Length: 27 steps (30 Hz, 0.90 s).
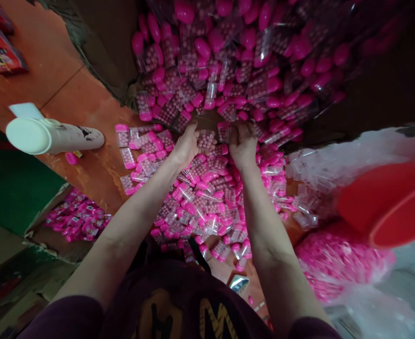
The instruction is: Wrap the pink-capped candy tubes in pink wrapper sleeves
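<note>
Small flat clear containers with bright pink caps, filled with little round pinkish balls, lie in a loose heap between my forearms. My left hand has its fingers curled around one such container, at the heap's far edge. To the right of it, my right hand bends down with its fingers closed, its thumb side against another pink-capped container. Some fingertips of that hand are hidden. Just beyond both hands, many more containers fill a large brown carton.
A white bottle lies to the left, near a carton of pink packets. On the right are clear plastic pieces, a red tub and a bag of pink parts. A phone lies close to my body.
</note>
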Tool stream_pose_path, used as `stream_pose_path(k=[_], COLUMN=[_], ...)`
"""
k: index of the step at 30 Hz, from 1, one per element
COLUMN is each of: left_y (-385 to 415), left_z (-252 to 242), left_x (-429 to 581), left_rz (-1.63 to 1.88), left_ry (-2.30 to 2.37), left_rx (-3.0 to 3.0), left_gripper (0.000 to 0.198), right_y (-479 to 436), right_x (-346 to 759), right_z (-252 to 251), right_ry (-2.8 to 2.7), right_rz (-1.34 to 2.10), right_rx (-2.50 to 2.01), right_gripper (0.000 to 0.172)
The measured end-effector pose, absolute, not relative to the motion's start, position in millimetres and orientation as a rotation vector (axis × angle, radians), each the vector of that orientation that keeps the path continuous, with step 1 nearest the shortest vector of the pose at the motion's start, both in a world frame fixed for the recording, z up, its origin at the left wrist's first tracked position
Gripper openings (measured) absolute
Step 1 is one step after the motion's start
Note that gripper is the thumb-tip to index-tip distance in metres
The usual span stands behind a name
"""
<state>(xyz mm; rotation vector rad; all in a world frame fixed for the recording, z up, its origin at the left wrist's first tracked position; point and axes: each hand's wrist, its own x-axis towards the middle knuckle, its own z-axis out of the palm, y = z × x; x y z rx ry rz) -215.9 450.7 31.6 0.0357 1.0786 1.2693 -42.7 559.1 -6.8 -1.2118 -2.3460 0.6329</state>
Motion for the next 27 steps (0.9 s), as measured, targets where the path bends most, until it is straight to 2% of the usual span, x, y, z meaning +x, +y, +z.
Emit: stream_pose_path(k=[5,12,21,25,27], left_y=[449.9,449.4,438.0,430.2,427.2], left_z=[39.2,39.3,34.6,26.7,24.5], left_x=[-213.1,-212.7,-207.7,-204.5,-204.3], left_rz=[1.274,1.267,1.309,1.35,1.361], left_ry=[1.087,1.119,1.103,1.137,1.162], left_rx=[0.034,0.01,-0.045,-0.068,-0.07], left_gripper=[0.065,0.069,0.053,0.044,0.041], right_y=[587.0,570.0,490.8,499.0,515.6], right_x=[-56.1,-70.9,-39.7,-35.7,-35.7], right_z=[-9.3,-18.9,23.1,32.1,29.0], right_ry=[-2.566,-2.656,-2.803,-2.77,-2.639], right_rz=[0.335,0.363,0.535,0.761,0.714], right_rx=[-1.358,-1.462,-1.483,-1.399,-1.478], right_gripper=[0.039,0.057,0.056,0.045,0.041])
